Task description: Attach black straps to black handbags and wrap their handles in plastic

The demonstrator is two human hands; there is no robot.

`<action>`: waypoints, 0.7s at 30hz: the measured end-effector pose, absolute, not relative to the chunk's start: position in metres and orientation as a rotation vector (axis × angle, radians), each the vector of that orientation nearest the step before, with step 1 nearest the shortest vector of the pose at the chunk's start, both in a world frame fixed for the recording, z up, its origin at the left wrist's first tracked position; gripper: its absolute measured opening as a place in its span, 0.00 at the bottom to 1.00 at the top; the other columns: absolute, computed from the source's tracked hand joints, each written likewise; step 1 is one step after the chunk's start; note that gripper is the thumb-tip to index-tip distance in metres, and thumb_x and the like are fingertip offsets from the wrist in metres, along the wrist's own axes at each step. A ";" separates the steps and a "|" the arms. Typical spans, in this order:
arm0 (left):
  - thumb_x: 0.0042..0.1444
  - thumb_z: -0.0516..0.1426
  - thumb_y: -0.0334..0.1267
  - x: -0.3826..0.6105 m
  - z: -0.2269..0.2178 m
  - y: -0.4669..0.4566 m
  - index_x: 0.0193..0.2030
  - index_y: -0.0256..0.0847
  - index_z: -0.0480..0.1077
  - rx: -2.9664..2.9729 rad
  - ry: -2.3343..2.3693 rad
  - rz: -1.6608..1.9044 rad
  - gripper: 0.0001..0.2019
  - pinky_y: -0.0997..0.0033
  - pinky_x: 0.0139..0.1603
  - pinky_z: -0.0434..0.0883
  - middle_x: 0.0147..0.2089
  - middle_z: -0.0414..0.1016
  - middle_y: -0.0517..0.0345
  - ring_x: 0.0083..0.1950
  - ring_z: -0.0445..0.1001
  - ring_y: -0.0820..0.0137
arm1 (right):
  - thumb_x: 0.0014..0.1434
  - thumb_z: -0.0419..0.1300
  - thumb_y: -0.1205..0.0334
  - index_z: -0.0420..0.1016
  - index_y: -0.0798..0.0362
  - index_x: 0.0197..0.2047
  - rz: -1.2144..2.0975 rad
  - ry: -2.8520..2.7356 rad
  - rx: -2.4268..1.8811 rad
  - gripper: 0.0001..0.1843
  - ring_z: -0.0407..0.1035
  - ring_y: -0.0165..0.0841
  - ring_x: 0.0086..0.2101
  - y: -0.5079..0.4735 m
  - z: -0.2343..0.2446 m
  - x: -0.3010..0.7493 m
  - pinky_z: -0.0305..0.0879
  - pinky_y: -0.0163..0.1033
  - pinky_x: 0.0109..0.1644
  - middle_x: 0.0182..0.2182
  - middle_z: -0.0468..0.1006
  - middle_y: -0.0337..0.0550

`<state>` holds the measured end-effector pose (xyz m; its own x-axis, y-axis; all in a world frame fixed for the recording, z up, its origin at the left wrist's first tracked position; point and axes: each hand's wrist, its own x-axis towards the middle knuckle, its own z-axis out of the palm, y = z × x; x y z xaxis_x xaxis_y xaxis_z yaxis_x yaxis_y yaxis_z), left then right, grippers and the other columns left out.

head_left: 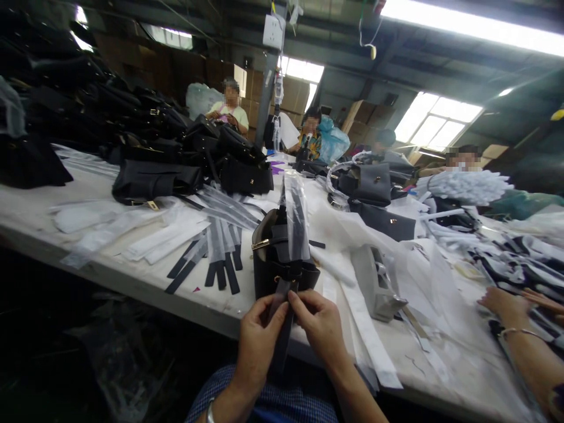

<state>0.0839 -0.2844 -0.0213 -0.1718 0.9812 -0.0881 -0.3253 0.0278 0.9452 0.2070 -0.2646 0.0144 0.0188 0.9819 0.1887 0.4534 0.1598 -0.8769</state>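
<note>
A black handbag [267, 273] stands upright at the near edge of the table, with a gold zip pull showing at its open top. Clear plastic film [297, 217] wraps the strap that rises above it. From the bag's near side a dark strap [284, 341] hangs down toward my lap. My left hand [262, 323] pinches this strap between thumb and fingers. Beside it my right hand [315, 320] pinches the same strap, the two thumbs almost touching. Several black straps in clear sleeves [222, 258] lie fanned out to the left of the bag.
Black handbags [154, 179] are heaped at the left and back. A grey bag [376, 282] and white foam strips [365, 329] lie to the right. A co-worker's hands [506, 305] are among straps at far right. Other people sit across the table [150, 273].
</note>
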 end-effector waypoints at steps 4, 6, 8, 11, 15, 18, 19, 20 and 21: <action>0.57 0.63 0.40 0.079 -0.022 -0.287 0.39 0.42 0.79 1.153 1.243 1.547 0.07 0.68 0.47 0.75 0.41 0.81 0.53 0.44 0.79 0.63 | 0.59 0.62 0.51 0.79 0.54 0.26 0.825 -1.504 -1.407 0.17 0.66 0.30 0.20 -0.266 0.011 0.205 0.62 0.34 0.25 0.19 0.74 0.39; 0.57 0.62 0.36 0.074 -0.020 -0.287 0.39 0.44 0.81 1.393 1.282 1.611 0.05 0.69 0.48 0.75 0.41 0.81 0.54 0.44 0.79 0.63 | 0.60 0.62 0.52 0.78 0.54 0.24 0.895 -1.464 -1.391 0.17 0.66 0.29 0.19 -0.267 0.010 0.204 0.62 0.34 0.26 0.16 0.72 0.38; 0.59 0.60 0.33 0.069 -0.018 -0.288 0.43 0.46 0.81 1.615 1.281 1.631 0.09 0.71 0.48 0.75 0.42 0.81 0.53 0.44 0.80 0.64 | 0.60 0.62 0.52 0.76 0.55 0.22 1.005 -1.412 -1.352 0.20 0.67 0.29 0.20 -0.267 0.008 0.203 0.63 0.33 0.27 0.15 0.72 0.37; 0.62 0.56 0.30 0.062 -0.018 -0.290 0.51 0.46 0.79 1.884 1.275 1.588 0.15 0.74 0.48 0.75 0.44 0.81 0.51 0.44 0.80 0.65 | 0.61 0.61 0.48 0.75 0.56 0.23 1.176 -1.316 -1.256 0.22 0.69 0.30 0.20 -0.269 0.004 0.203 0.66 0.34 0.28 0.17 0.74 0.40; 0.65 0.53 0.31 0.057 -0.020 -0.292 0.52 0.44 0.78 2.132 1.350 1.512 0.15 0.73 0.48 0.76 0.45 0.82 0.49 0.45 0.81 0.64 | 0.64 0.57 0.44 0.77 0.57 0.30 1.284 -1.277 -1.126 0.24 0.72 0.33 0.23 -0.272 0.005 0.203 0.70 0.37 0.30 0.22 0.77 0.43; 0.65 0.53 0.33 0.055 -0.021 -0.292 0.51 0.44 0.79 2.239 1.380 1.438 0.15 0.70 0.48 0.77 0.45 0.82 0.48 0.44 0.81 0.62 | 0.62 0.61 0.47 0.76 0.56 0.25 1.153 -1.398 -1.178 0.22 0.71 0.32 0.24 -0.272 0.008 0.201 0.69 0.36 0.32 0.21 0.76 0.41; 0.65 0.53 0.33 0.056 -0.021 -0.293 0.51 0.43 0.79 2.267 1.383 1.430 0.14 0.68 0.48 0.78 0.45 0.82 0.47 0.44 0.81 0.61 | 0.62 0.61 0.48 0.75 0.56 0.23 1.124 -1.400 -1.204 0.22 0.71 0.31 0.23 -0.271 0.008 0.200 0.68 0.35 0.31 0.19 0.75 0.40; 0.65 0.53 0.32 0.056 -0.020 -0.294 0.51 0.43 0.79 2.287 1.380 1.429 0.15 0.67 0.48 0.78 0.46 0.82 0.47 0.45 0.81 0.60 | 0.62 0.61 0.48 0.74 0.55 0.22 1.127 -1.376 -1.221 0.23 0.70 0.31 0.22 -0.271 0.008 0.200 0.67 0.34 0.30 0.18 0.74 0.39; 0.64 0.53 0.32 0.056 -0.020 -0.296 0.52 0.43 0.78 2.296 1.372 1.438 0.15 0.67 0.48 0.78 0.46 0.82 0.47 0.45 0.81 0.60 | 0.62 0.61 0.48 0.73 0.55 0.21 1.156 -1.336 -1.225 0.24 0.69 0.30 0.21 -0.270 0.008 0.199 0.66 0.34 0.28 0.17 0.73 0.39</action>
<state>0.0562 -0.2958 -0.0201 0.1455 0.7309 0.6668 0.6320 -0.5872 0.5057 0.1990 -0.2701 0.0079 -0.0452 0.9979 0.0459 0.0977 0.0502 -0.9940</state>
